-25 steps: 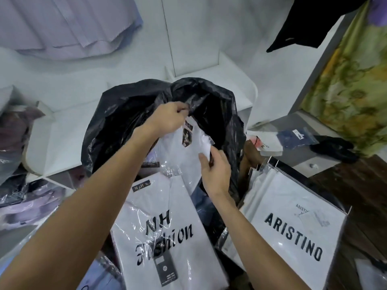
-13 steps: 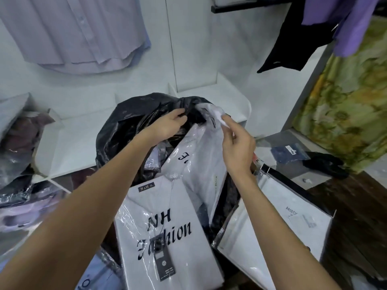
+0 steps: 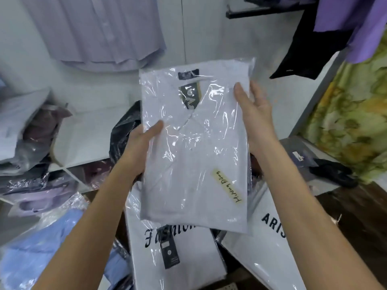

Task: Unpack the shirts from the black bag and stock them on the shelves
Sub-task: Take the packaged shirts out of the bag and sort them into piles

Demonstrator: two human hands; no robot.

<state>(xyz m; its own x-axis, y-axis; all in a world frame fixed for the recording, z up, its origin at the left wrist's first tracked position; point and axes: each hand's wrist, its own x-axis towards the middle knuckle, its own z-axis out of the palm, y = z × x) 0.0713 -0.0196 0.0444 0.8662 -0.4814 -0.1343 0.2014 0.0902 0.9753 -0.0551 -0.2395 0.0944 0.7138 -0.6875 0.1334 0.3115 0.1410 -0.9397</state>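
A folded white shirt in clear plastic wrap [image 3: 194, 147] is held up flat in front of me, with a dark collar label and a pale handwritten sticker near its lower right. My left hand [image 3: 140, 143] grips its left edge, thumb on top. My right hand [image 3: 254, 114] holds the right edge, thumb over the front and fingers behind. The black bag [image 3: 125, 130] is mostly hidden behind the shirt; only a crumpled part shows at its left. White shelves [image 3: 83, 141] stand behind.
Below lie a packed white "Fashion" shirt [image 3: 180, 260] and an "ARISTINO" pack [image 3: 266, 248]. Wrapped purple and blue shirts [image 3: 41, 233] crowd the left. Shirts hang on the wall [image 3: 100, 32] above. Dark items [image 3: 333, 172] sit on a low ledge at right.
The white wrapped shirt has come fully out of the black bag and is now raised flat. My left hand has left the bag's rim and taken the shirt's left edge.
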